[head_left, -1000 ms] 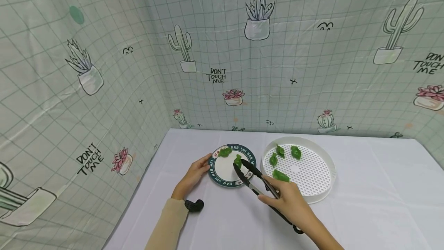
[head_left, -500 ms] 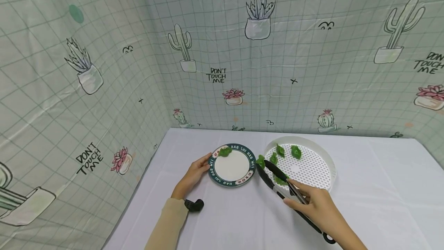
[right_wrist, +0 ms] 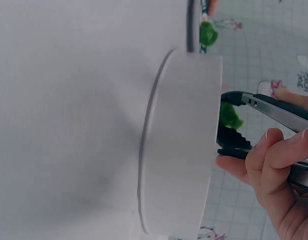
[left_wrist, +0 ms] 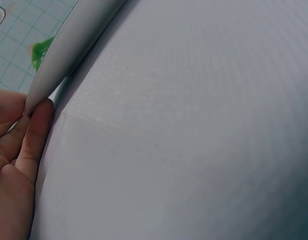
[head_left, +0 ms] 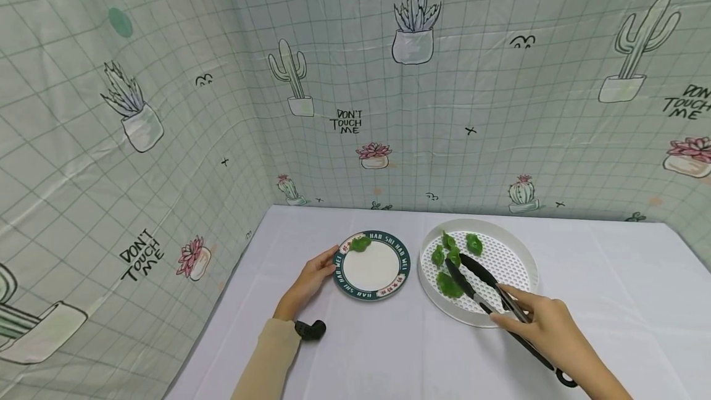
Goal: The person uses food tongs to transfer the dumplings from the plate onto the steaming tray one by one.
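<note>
While the left hand steadies the plate, the right hand works a pair of tongs over the tray.

Tongs (head_left: 489, 292): long and slim, black tips and handle end, metal arms showing in the right wrist view; the two arms stand a little apart at the tips.

Tongs' axis: they run from the right hand at the near right up and leftward, tips pointing toward the far left part of the tray, among the dumplings.

Tongs' place: held above the white perforated tray (head_left: 516, 245), tips just beside a green dumpling (head_left: 454, 256); whether they touch it cannot be told.

Right hand (head_left: 547, 326): fingers and thumb curled round the tongs' arms near mid-length, pinching them.

Left hand (head_left: 308, 283): fingertips rest against the near left rim of the plate (head_left: 372, 264), fingers fairly straight; the left wrist view shows a finger (left_wrist: 36, 135) touching the rim's underside.

Plate: round, white centre, dark lettered border, one green dumpling (head_left: 360, 243) on its far left edge.

Tray's load: four more green dumplings in its left half, one (head_left: 449, 286) nearest the person.

Since one second ago: the tongs gripped a dumpling over the plate's centre; they have swung right, across to the tray, and the plate now carries one dumpling instead of two. The left hand has stayed at the rim.
</note>
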### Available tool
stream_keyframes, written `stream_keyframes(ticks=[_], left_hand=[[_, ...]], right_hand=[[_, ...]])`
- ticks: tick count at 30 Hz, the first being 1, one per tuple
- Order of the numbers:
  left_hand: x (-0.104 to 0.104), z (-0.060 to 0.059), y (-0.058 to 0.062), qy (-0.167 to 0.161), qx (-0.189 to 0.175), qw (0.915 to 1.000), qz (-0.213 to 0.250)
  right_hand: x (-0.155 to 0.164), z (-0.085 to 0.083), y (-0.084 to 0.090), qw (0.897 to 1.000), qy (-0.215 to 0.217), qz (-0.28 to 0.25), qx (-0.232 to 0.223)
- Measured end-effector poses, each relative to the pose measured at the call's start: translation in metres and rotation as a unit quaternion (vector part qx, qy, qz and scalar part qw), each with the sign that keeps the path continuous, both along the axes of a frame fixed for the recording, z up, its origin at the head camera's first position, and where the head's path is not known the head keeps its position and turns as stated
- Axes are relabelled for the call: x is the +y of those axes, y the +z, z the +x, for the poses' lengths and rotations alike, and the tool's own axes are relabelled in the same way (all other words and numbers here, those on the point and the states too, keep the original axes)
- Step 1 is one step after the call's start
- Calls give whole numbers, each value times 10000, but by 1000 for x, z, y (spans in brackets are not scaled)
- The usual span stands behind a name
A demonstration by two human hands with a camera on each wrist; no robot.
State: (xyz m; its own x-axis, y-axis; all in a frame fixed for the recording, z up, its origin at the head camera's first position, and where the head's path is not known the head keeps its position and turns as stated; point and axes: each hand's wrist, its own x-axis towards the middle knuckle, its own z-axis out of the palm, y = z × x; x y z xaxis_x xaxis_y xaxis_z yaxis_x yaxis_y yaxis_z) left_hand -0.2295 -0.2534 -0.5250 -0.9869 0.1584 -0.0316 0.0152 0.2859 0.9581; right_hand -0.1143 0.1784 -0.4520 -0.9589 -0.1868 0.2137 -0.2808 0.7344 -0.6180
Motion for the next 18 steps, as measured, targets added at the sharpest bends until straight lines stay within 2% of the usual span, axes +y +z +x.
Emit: stream_keyframes(ticks=[10, 13, 18], left_hand=[[-2, -1, 0, -111, -150, 9998, -31], [-2, -1, -1, -133, -92, 9999, -33], [-3, 0, -1, -72, -106, 9999, -33]], right_hand=[[13, -6, 0, 9992, -55, 330, -226], [15, -8, 0, 9989, -51, 364, -301], [15, -13, 2, 9983, -11, 440, -374]])
